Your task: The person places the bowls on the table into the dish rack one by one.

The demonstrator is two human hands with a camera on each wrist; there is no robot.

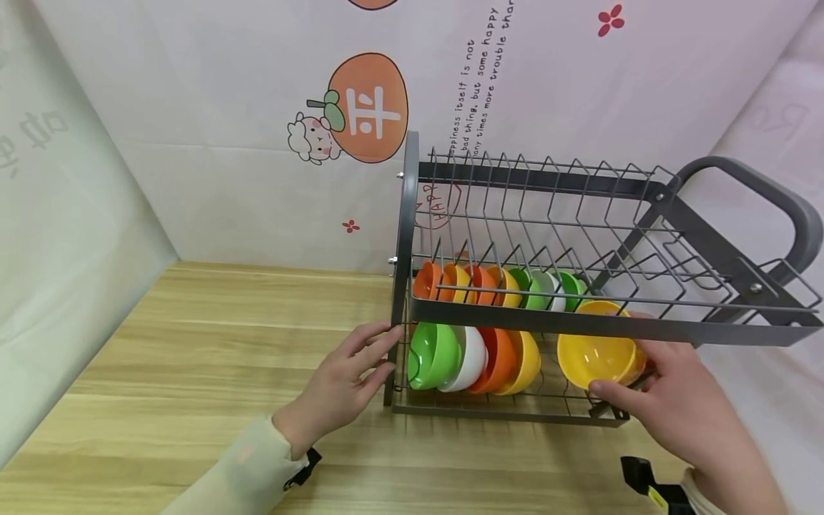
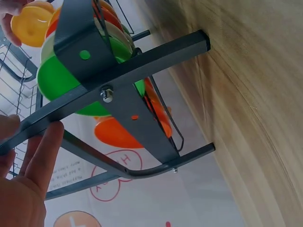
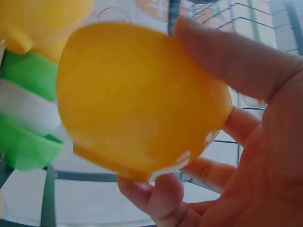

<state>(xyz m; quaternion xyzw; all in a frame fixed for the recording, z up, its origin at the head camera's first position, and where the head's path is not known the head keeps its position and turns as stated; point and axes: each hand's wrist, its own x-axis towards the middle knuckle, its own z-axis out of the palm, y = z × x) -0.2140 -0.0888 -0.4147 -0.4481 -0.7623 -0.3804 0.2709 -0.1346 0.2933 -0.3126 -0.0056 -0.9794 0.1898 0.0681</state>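
Observation:
My right hand (image 1: 682,400) grips a yellow bowl (image 1: 595,357) at the right end of the lower tier, its mouth facing left and toward me. In the right wrist view the thumb lies on one side of the bowl and the fingers on the other. My left hand (image 1: 344,383) holds the left post of the dark grey dish rack (image 1: 400,272), thumb and fingers on either side of it in the left wrist view. A front row has a green bowl (image 1: 433,357), a white bowl (image 1: 473,357), an orange bowl (image 1: 501,357) and another yellow one (image 1: 528,365).
Behind them, a back row of small orange, yellow, green and white bowls (image 1: 483,286) shows through the upper wire tier (image 1: 553,214). A curved handle (image 1: 798,214) juts out at the right. The rack stands on a wooden table (image 1: 212,386), before a printed cloth (image 1: 244,179).

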